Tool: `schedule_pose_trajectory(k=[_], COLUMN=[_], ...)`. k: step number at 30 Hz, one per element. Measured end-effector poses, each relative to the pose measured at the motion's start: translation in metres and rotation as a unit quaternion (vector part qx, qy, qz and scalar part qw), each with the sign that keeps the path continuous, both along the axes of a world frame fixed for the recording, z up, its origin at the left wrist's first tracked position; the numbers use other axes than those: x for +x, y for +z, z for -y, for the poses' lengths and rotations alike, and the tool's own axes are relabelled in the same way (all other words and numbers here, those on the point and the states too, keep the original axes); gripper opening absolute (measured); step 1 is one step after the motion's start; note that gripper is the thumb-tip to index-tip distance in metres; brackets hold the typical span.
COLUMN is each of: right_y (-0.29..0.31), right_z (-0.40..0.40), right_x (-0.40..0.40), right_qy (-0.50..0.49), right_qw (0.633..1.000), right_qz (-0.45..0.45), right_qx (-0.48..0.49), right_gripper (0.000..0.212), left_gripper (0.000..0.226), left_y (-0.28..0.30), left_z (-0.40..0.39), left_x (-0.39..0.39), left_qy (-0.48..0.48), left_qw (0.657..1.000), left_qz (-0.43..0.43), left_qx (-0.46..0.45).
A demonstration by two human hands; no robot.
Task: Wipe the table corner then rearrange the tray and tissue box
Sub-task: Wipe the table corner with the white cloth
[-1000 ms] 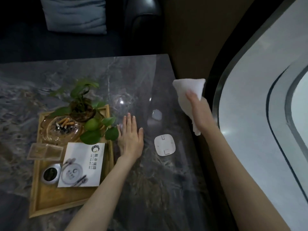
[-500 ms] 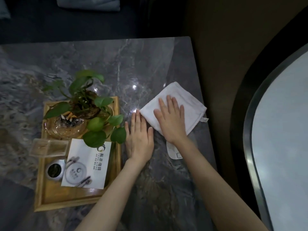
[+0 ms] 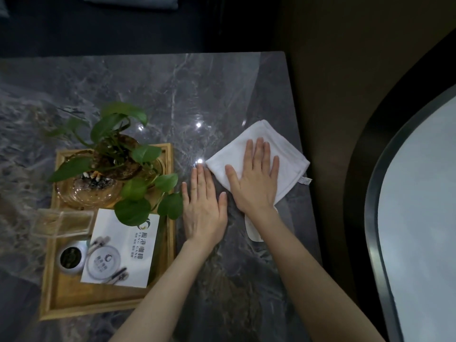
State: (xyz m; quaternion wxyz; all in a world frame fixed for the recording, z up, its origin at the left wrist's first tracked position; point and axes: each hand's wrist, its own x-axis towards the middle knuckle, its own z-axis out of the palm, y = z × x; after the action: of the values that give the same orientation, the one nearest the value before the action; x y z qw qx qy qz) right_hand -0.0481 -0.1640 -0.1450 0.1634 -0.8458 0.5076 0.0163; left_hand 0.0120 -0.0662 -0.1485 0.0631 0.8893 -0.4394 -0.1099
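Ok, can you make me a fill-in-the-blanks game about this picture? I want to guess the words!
1. The right hand presses flat on a white ____.
2. The plant stands in the wooden ____.
3. The left hand lies flat on the ____, between the tray and the cloth.
4. The ashtray holds cigarette ____.

Missing words: cloth; tray; table; butts

A dim room: dark sofa [image 3: 103,23] at 12 o'clock with a blue-grey cushion [image 3: 130,0], brown wall [image 3: 345,70] at 2, pale curved surface [image 3: 424,206] at 3.
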Motion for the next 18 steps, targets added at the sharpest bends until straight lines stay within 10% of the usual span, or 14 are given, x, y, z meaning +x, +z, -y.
schedule_pose_trajectory(k=[18], right_y=[0.002], right_z=[0.044], right_x=[0.007], right_qy=[0.099], right_qw=[0.994], right_qz=[-0.038], right_qx=[-0.01], right_gripper=[0.075], left_gripper=[0.063], left_y=[0.001], left_z=[0.001], left_x=[0.001], left_qy=[-0.002], left_qw=[1.0], left_qz=[-0.02], left_qx=[0.01])
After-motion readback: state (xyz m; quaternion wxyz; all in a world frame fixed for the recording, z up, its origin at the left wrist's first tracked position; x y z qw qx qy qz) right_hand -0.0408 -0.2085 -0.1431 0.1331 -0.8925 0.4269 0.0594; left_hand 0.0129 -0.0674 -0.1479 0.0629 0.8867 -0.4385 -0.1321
